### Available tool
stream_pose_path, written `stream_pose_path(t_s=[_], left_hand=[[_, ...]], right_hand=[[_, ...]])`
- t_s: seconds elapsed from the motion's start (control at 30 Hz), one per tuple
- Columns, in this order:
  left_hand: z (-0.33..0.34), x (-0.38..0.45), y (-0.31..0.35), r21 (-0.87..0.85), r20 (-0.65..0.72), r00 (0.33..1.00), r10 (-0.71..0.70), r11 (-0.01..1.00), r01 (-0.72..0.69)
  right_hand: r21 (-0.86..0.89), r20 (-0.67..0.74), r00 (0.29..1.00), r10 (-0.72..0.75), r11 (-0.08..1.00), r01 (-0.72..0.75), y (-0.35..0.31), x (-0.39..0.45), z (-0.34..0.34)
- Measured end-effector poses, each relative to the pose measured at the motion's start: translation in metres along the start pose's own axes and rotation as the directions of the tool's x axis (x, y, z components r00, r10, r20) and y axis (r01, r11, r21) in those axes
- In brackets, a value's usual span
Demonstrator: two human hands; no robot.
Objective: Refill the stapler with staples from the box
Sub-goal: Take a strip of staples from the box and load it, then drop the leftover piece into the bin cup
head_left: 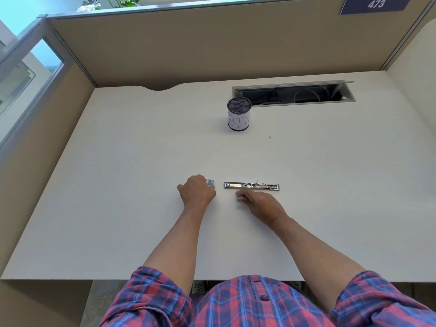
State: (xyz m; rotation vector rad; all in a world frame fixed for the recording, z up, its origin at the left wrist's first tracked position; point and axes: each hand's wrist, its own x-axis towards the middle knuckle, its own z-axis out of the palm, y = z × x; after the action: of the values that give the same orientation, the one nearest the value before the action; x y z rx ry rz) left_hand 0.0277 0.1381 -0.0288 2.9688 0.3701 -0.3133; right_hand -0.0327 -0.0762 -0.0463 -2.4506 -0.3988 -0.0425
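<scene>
The stapler [251,186] lies swung fully open and flat on the white bench [118,185], a long silvery strip running left to right. Just left of the stapler, the left hand [197,191] curls its fingers round a small blue-edged box [210,181], of which only a corner shows past the knuckles; the rest is hidden under the hand. Just on the near side of the stapler, the right hand [260,204] rests low over the bench with its fingers stretched loosely toward the stapler's left half, fingertips close beside it but holding nothing; whether they touch the metal cannot be told. Well beyond the stapler, toward the back of the bench, stands a black mesh cup [239,114] wrapped in a white label with hand-drawn letters. Behind the cup and to its right, a long cable slot [293,93] is cut into the bench, its lid tilted up and cords visible inside. A tiny dark speck [269,137] lies between the cup and the stapler, slightly right. Tan partition walls [188,48] enclose the bench on three sides, and a dark number plate [375,4] hangs high above the stapler to the right. Plaid sleeves [151,300] are rolled up above both forearms.
</scene>
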Motion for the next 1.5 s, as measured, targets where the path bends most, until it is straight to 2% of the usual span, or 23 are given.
stream_pose_path(t_s=[0.13,0.3,0.5,0.97,1.13,1.27,1.4,1.5], left_hand=[[0.000,0.001,-0.001,-0.018,0.006,1.000,-0.003,1.000,0.003],[0.001,0.000,-0.001,-0.027,0.004,1.000,0.000,1.000,0.000],[0.001,0.000,-0.002,-0.026,0.012,1.000,-0.007,1.000,0.008],[-0.002,-0.002,-0.001,-0.037,0.015,1.000,-0.010,0.999,0.010],[-0.004,-0.005,0.000,0.011,-0.001,1.000,0.012,1.000,-0.012],[-0.003,-0.011,0.003,0.071,-0.078,0.995,0.068,0.996,-0.062],[-0.001,-0.016,0.010,0.016,-0.188,0.964,0.189,0.982,-0.190],[-0.001,-0.017,0.019,-0.045,-0.177,0.938,0.298,0.950,-0.310]], right_hand=[[0.032,-0.024,0.999,0.022,0.999,-0.021,-0.003,0.000,-0.003],[0.014,-0.100,0.995,-0.026,1.000,0.028,-0.009,0.006,-0.005],[0.079,-0.032,0.993,0.111,0.991,-0.108,0.007,0.005,0.004],[0.044,-0.085,0.982,0.166,0.986,-0.163,0.015,-0.004,0.000],[0.014,-0.090,0.988,0.129,0.992,-0.128,0.015,-0.006,-0.002],[-0.045,-0.121,0.989,0.083,0.995,-0.089,0.017,-0.008,-0.003],[-0.084,-0.172,0.985,0.003,0.996,-0.018,0.017,-0.007,-0.006],[-0.049,-0.207,0.978,-0.007,0.999,-0.004,0.015,-0.006,-0.013]])
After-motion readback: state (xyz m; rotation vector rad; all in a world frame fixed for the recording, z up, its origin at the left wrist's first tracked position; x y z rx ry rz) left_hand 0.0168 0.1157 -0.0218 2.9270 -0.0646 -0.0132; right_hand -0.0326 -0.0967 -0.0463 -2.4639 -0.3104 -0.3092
